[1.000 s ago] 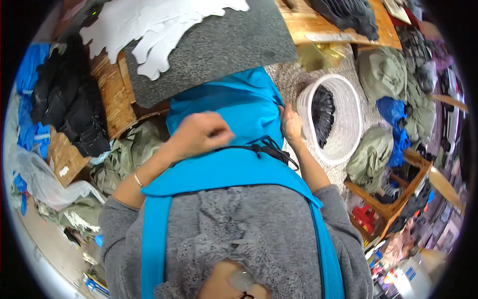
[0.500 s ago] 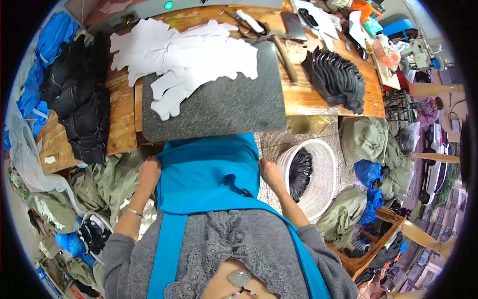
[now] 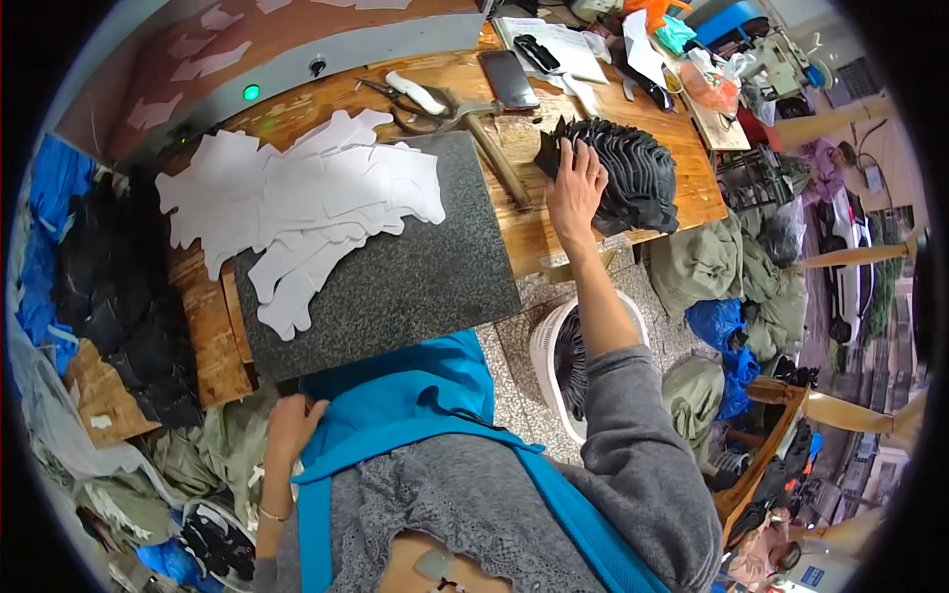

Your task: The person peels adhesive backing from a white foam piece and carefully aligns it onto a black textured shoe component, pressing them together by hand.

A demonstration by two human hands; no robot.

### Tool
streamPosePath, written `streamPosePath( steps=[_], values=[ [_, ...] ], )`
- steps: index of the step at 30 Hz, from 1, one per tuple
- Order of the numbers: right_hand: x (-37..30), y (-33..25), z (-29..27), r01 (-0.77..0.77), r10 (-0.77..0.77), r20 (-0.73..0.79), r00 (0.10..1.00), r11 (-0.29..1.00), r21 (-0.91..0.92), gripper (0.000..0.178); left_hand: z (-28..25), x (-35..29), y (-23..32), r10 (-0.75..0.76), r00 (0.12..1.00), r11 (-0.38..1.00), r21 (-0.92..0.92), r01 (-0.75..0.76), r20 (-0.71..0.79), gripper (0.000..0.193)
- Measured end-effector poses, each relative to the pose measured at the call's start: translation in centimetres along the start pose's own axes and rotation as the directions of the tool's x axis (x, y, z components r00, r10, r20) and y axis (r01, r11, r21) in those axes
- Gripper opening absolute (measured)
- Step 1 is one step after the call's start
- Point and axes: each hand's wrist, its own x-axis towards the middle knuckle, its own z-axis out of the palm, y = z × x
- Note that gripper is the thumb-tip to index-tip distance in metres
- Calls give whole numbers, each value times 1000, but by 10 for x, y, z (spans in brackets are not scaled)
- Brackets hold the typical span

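Observation:
A fanned stack of black glove-shaped pieces (image 3: 638,173) lies on the right part of the wooden bench. My right hand (image 3: 576,193) reaches over its left end, fingers spread and touching the pieces. Down by my lap, my left hand (image 3: 292,425) is closed at the left edge of the blue apron (image 3: 395,390); its fingertips are partly hidden. White glove-shaped cut pieces (image 3: 316,188) lie overlapping on a dark speckled stone slab (image 3: 395,287) in front of me. Between slab and stack rests a hammer (image 3: 499,163) with a wooden handle.
A phone (image 3: 509,79), scissors (image 3: 425,109) and a notebook (image 3: 563,49) lie at the back of the bench. Black pieces (image 3: 124,306) are piled at the left. A white basket (image 3: 544,361) with black pieces stands below the right edge, near greenish sacks (image 3: 697,262).
My right hand has left the apron's right side and moved up and forward onto the black stack. My left hand stays by the apron. The view has shifted toward the right.

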Motion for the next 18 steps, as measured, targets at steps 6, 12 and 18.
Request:
streamPosePath(
  steps=[6,12,18],
  values=[
    [28,8,24,42,-45,-28,999,996,-82,38,-10,-1,-15,36,996,993,-119,-26,80,37],
    [4,12,-1,-133,133,96,986,991,-10,61,-85,-9,9,298,924,863,-482,-153,240,26],
    [58,-111,-73,-27,-72,119,990,742,670,40,-125,43,-3,106,948,722,-632,-282,-301,23]
  ],
)
